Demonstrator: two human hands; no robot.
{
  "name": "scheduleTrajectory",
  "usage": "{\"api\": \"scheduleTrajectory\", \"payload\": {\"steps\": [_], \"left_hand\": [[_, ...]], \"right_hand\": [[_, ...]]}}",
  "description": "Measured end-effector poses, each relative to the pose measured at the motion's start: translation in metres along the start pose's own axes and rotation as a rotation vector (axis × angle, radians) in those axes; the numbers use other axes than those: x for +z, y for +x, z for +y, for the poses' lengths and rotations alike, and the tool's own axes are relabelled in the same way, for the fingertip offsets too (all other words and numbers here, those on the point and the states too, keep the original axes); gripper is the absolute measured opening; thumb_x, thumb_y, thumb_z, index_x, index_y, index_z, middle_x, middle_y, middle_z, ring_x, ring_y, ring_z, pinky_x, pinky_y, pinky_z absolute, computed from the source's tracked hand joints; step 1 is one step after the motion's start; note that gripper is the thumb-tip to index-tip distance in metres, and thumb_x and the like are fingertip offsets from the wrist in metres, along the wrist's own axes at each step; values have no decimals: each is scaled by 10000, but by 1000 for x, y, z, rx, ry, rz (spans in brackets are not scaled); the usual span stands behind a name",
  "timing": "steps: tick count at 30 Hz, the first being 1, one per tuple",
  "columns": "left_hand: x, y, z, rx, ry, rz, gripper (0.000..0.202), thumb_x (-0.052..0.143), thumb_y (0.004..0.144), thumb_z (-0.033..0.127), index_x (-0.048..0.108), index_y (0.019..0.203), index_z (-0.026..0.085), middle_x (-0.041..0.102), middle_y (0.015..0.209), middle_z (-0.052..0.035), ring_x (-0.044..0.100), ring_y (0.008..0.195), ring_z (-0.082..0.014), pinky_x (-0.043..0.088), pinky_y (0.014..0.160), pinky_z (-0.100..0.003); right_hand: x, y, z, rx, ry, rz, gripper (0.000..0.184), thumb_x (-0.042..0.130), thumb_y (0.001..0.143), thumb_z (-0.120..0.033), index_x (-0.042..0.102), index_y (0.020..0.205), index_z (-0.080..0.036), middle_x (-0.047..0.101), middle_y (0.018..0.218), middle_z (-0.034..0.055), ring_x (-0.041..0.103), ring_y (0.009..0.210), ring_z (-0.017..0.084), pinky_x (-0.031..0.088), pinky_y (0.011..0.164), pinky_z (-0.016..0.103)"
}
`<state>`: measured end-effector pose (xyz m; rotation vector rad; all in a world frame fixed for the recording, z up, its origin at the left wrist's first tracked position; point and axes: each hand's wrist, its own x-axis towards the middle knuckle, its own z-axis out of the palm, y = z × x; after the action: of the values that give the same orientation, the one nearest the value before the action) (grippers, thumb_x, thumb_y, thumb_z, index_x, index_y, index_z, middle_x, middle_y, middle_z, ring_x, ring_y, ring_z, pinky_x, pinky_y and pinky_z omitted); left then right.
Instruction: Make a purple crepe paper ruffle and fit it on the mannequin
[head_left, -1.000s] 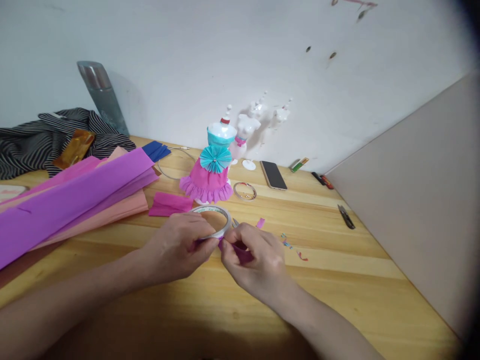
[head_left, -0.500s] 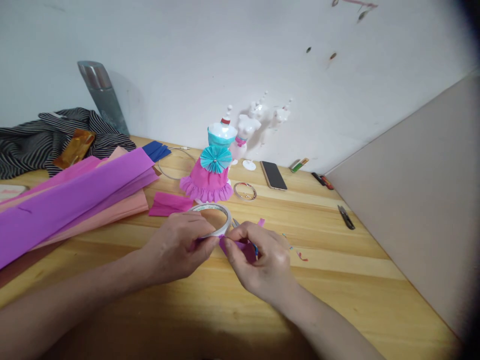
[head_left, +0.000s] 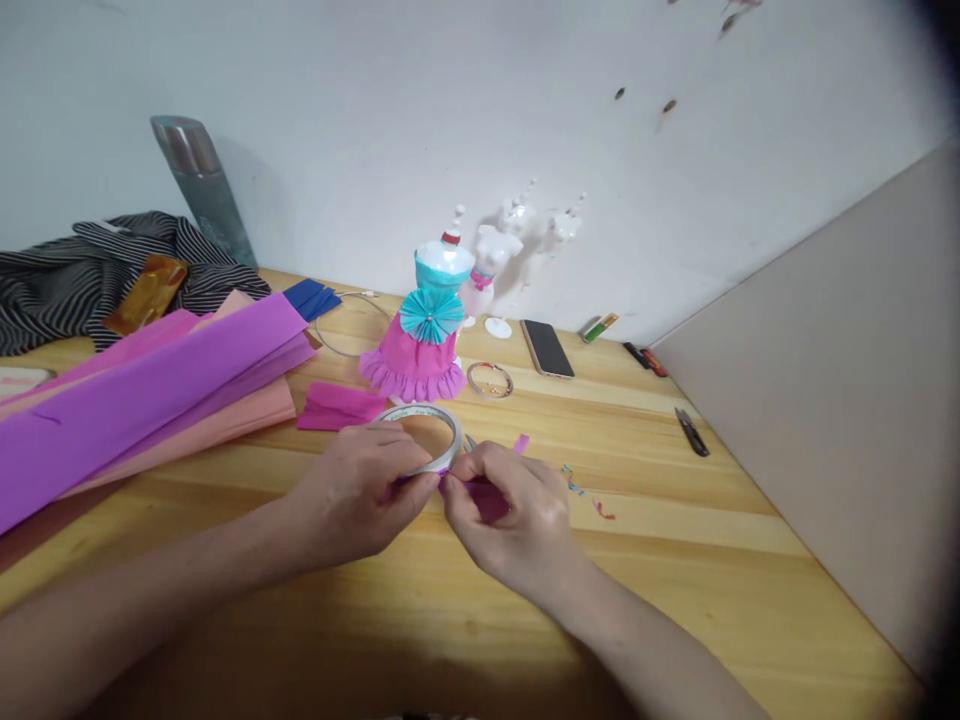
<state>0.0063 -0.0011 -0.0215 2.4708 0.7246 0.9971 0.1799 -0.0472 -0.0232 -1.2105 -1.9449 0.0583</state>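
Observation:
Close together over the wooden table, my left hand [head_left: 375, 482] and my right hand [head_left: 517, 520] both pinch a piece of purple crepe paper [head_left: 489, 502] between thumb and fingertips. The paper is gathered where the fingertips nearly meet; most of it is hidden behind the hands. Just behind them is a roll of tape [head_left: 420, 410], partly covered by my left hand. A pointed metal tip [head_left: 470, 442], seemingly of scissors, shows past my right fingers. Beyond the tape stands a small white dress form [head_left: 442, 255] in a pink ruffled skirt with a turquoise paper rosette [head_left: 431, 315].
Folded crepe paper [head_left: 150, 400] and a striped cloth [head_left: 45, 275] lie left, near a bottle [head_left: 202, 180]. A magenta piece [head_left: 337, 407], wire coil [head_left: 490, 380], phone [head_left: 547, 348], snips [head_left: 691, 432] and scraps [head_left: 602, 510] are spread about. More white forms [head_left: 495, 250] stand by the wall.
My right hand has shifted slightly and its fingers have curled a little closer around the paper. My left hand keeps its pinch in the same place.

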Motion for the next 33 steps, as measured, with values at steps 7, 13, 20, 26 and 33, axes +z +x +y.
{"api": "scheduleTrajectory", "payload": {"steps": [7, 13, 20, 26, 33], "left_hand": [[2, 1, 1, 28, 48, -1, 311, 493, 856, 85, 468, 554, 155, 451, 517, 20, 411, 522, -101, 281, 513, -254], [0, 0, -2, 22, 3, -1, 307, 491, 869, 103, 492, 567, 154, 450, 514, 28, 413, 516, -97, 282, 505, -246], [-5, 1, -1, -21, -42, -22, 319, 500, 874, 119, 524, 556, 133, 480, 505, 18, 438, 514, -89, 307, 511, -224], [-5, 1, -2, -34, -80, -25, 295, 508, 869, 105, 554, 578, 118, 521, 516, 15, 452, 513, -78, 315, 514, -207], [-5, 0, -3, -38, -85, -32, 302, 505, 888, 132, 566, 592, 122, 519, 524, 16, 464, 519, -85, 326, 518, -210]], "right_hand": [[2, -1, -2, 67, 72, -24, 203, 530, 724, -80, 425, 621, -220, 440, 509, -70, 369, 410, 67, 323, 420, 211], [-3, 2, -3, 180, 184, -77, 207, 545, 741, -99, 447, 600, -214, 464, 512, -59, 377, 422, 70, 312, 412, 213], [-10, 5, -1, 190, 271, -123, 121, 545, 780, -129, 529, 677, -191, 539, 563, -27, 439, 459, 84, 328, 421, 213], [-10, 5, 2, 191, 263, -130, 154, 530, 783, -119, 544, 642, -179, 543, 547, -22, 453, 465, 85, 362, 451, 213], [-10, 6, 0, 211, 292, -143, 180, 540, 799, -134, 552, 622, -166, 543, 542, -23, 436, 455, 72, 338, 442, 202]]}}
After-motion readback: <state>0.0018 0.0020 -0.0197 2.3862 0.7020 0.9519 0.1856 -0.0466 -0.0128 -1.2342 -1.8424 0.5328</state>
